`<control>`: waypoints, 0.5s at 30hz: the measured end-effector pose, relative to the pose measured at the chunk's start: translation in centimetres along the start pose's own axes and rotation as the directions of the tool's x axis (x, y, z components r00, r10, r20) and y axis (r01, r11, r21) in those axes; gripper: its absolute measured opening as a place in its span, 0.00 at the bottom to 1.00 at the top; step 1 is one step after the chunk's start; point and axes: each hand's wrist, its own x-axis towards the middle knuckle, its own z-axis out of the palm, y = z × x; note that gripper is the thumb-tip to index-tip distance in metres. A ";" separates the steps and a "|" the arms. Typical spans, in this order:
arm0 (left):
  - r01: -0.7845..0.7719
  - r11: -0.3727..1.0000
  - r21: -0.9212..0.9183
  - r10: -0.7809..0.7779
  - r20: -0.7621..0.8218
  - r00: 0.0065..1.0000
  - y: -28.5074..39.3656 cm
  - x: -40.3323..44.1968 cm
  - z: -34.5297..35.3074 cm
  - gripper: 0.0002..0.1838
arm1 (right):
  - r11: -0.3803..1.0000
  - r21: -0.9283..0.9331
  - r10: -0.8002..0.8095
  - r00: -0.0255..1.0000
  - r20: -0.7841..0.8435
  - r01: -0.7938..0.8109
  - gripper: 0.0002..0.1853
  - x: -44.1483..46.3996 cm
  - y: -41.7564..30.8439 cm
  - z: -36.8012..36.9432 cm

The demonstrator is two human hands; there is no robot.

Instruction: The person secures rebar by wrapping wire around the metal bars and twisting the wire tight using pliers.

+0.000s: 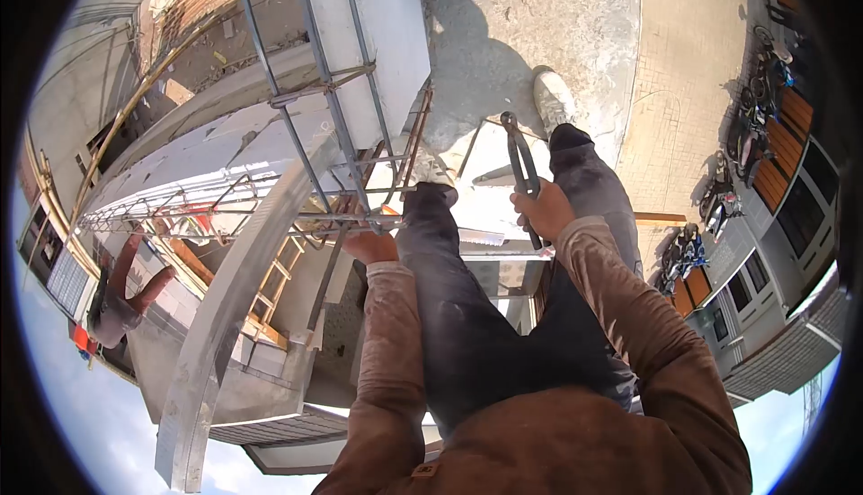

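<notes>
In the head view, my right hand [545,211] is closed around the handles of a pair of dark metal pincers [517,149]. The jaws point away from me and touch no rebar. My left hand [370,245] is at the rebar cage [328,90], where long bars and tied stirrups meet, with its fingers curled on the steel. Its fingertips are partly hidden among the bars. Just to the left, a long grey beam [261,252] slants past the cage.
Another person [115,311] reaches up to the cage's far left end. A pale block wall [225,131] runs along the left. Under my feet are a light ledge and a concrete slab [575,27]. Parked motorbikes [719,194] stand below on the right, and a wooden ladder [277,279] below left.
</notes>
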 end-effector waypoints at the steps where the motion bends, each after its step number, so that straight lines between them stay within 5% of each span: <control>1: -0.111 0.992 0.062 0.111 -0.007 0.994 0.6 -0.1 0.3 0.12 | 1.000 0.008 0.007 0.997 0.079 -0.008 0.13 0.7 -0.5 -1.6; 3: 0.130 0.991 -0.001 -0.130 -0.083 0.988 1.4 -1.0 1.5 0.15 | 0.998 -0.048 -0.028 0.993 0.113 0.034 0.13 1.7 -1.4 -3.5; 6: 0.306 0.903 0.301 -0.295 -0.084 0.952 -1.0 -2.2 2.6 0.25 | 0.993 -0.084 -0.073 0.989 0.132 0.085 0.13 2.9 -2.3 -5.4; 7: 0.306 0.947 0.100 -0.285 -0.183 0.941 -1.0 -2.7 3.3 0.24 | 0.997 -0.034 -0.062 0.992 0.108 0.066 0.13 3.2 -2.7 -5.8; 10: 0.327 0.945 -0.002 -0.309 -0.329 0.892 2.7 -2.8 3.7 0.21 | 0.997 -0.013 -0.071 0.992 0.107 0.073 0.13 3.7 -3.8 -6.5; 11: 0.296 0.941 -0.162 -0.336 -0.358 0.871 3.9 -2.3 3.9 0.20 | 0.998 -0.012 -0.060 0.991 0.119 0.062 0.12 3.9 -4.1 -6.6; 14: 0.234 0.893 -0.385 -0.350 -0.263 0.899 1.2 -3.0 3.6 0.23 | 0.997 -0.028 -0.061 0.988 0.143 0.066 0.11 4.5 -5.0 -6.5; 15: 0.253 0.949 -0.190 -0.289 -0.195 0.937 0.5 -3.3 3.4 0.22 | 0.998 -0.024 -0.060 0.985 0.162 0.065 0.11 4.6 -5.1 -6.2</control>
